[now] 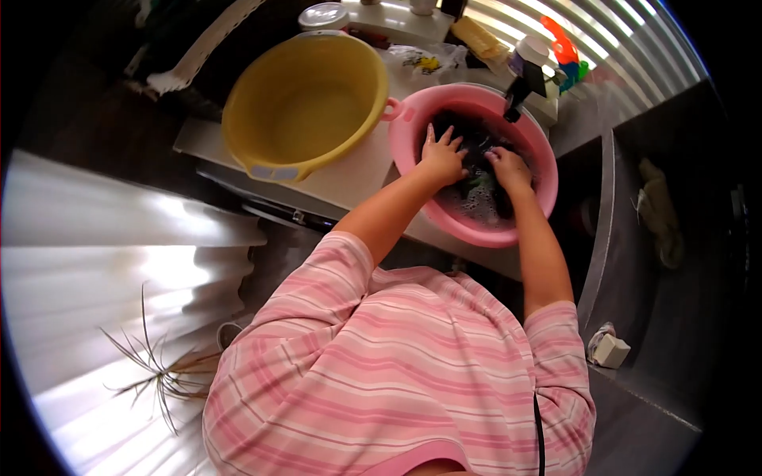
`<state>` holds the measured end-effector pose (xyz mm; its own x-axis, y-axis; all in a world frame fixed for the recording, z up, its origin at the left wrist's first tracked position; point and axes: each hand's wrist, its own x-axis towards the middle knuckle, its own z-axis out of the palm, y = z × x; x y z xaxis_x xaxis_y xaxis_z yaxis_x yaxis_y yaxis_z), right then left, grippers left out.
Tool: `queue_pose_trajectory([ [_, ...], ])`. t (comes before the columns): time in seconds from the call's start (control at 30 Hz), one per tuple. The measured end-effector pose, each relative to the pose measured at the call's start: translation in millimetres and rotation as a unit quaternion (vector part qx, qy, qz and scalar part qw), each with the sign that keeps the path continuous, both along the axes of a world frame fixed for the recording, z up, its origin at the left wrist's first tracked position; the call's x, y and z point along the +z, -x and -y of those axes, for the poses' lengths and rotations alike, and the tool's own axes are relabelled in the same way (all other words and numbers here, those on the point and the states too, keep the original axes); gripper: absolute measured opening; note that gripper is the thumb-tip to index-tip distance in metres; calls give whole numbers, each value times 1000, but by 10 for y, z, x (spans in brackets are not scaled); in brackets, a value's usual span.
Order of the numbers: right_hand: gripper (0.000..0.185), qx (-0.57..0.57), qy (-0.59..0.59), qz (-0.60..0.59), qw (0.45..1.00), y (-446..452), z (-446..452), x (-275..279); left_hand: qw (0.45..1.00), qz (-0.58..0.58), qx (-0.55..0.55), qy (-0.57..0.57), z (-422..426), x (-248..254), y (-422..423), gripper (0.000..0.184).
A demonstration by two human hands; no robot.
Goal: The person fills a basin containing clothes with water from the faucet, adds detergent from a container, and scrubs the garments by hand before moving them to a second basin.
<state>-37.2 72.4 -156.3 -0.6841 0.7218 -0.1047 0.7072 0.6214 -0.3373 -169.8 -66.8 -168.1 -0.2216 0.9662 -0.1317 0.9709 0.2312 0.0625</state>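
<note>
A pink basin (409, 147) holds soapy water with dark cloth (472, 135) in it. My left hand (444, 156) is over the cloth at the basin's left side, its fingers spread and apart. At the right side of the basin, my right hand (508, 168) reaches down to the cloth with its fingers bent; the fingertips are partly hidden, and what they grip, if anything, cannot be made out. Foam and a small green patch show in the water just below the hands.
A yellow basin (298, 99) stands left of the pink one on the light counter (337, 184). Behind are a black faucet (524, 87), a plastic bag (425, 62) and an orange spray bottle (562, 47). A spiky plant (161, 371) is at lower left.
</note>
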Motion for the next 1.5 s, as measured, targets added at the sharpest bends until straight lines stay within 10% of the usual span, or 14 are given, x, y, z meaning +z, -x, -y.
queue_pose_trajectory([
  [0.13,25,47,-54,-224,972,21,-147,173,995,70,54,-54,53,138,-79,79],
  [0.37,18,163,-108,-393,899,287,603,1361,829,289,157,-452,-246,259,-152,89],
  [0.53,25,-105,-76,-507,852,40,206,1183,798,472,101,-362,-420,537,187,62],
  [0.63,38,-252,164,-491,818,-305,186,516,786,516,63,-336,-372,852,126,50],
  [0.67,44,-381,388,-439,715,-257,552,689,779,540,29,-318,-431,845,80,49],
  [0.7,53,-233,513,-551,615,-284,463,106,789,527,3,-314,-458,857,13,50],
  [0.8,54,-307,559,-569,519,-21,1174,551,799,517,-45,-303,-426,913,-199,55],
  [0.97,50,-10,656,-710,256,82,1130,536,828,380,-172,-376,-362,775,-295,61],
  [1.13,47,43,673,-701,231,37,680,122,813,228,-230,-484,-180,842,-120,75],
  [1.2,44,-90,583,-709,385,106,645,115,798,259,-334,-428,-126,974,-29,84],
  [1.33,52,-169,623,-654,394,106,783,55,836,153,-396,-348,-113,996,1,65],
  [1.5,36,-91,645,-691,313,417,692,-51,784,287,-126,-536,-224,651,-245,32],
])
